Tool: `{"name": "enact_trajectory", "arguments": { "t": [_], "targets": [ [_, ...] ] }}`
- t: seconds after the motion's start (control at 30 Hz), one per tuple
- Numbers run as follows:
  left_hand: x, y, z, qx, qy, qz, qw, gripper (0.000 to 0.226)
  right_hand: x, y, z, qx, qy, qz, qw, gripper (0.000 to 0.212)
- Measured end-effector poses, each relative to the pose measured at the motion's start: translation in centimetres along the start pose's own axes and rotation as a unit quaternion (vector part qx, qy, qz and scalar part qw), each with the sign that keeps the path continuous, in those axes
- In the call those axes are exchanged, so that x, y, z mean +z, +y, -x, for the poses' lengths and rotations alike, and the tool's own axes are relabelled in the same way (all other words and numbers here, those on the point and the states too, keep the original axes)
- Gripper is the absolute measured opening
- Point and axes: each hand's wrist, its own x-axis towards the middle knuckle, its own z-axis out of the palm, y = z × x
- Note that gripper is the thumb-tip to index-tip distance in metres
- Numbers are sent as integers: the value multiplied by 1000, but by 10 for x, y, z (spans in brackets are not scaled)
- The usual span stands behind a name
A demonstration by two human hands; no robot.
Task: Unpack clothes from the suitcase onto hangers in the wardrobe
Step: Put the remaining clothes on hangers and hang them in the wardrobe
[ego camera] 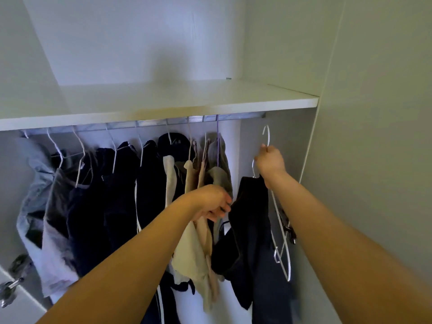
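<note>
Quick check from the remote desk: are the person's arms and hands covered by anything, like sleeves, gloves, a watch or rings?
Nothing visible. Both forearms are bare up to the frame edge, with no sleeves in view. The left hand and right hand wear no gloves, and no watch, bracelet or ring shows.

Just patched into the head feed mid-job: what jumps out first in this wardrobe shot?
The right hand grips a white hanger by its neck, hook just short of the rail at the right end, with a dark garment draped on it. The left hand reaches in against the beige clothes at centre. Left of that, dark and grey clothes hang in a row under the white shelf.
</note>
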Motion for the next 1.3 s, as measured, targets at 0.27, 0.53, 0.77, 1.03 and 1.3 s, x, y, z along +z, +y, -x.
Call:
{"name": "enact_trajectory", "arguments": {
  "t": [0.27,0.53,0.77,1.03,1.3],
  "targets": [
    [-18,25,-75,0,42,-40,998,34,34,-15,-78,-41,-62,135,988,31],
    [-37,57,-134,11,58,-100,993,50,55,-41,-166,-81,-31,188,978,39],
    [-45,70,-167,10,60,-87,994,40,71,-31,-206,-108,-44,229,966,42],
    [-36,69,-175,9,43,-63,997,34,63,-5,-217,-75,-47,258,962,35],
    [-42,64,-163,62,112,-9,992,27,65,13,-196,-62,3,70,996,33]
  ]
}}
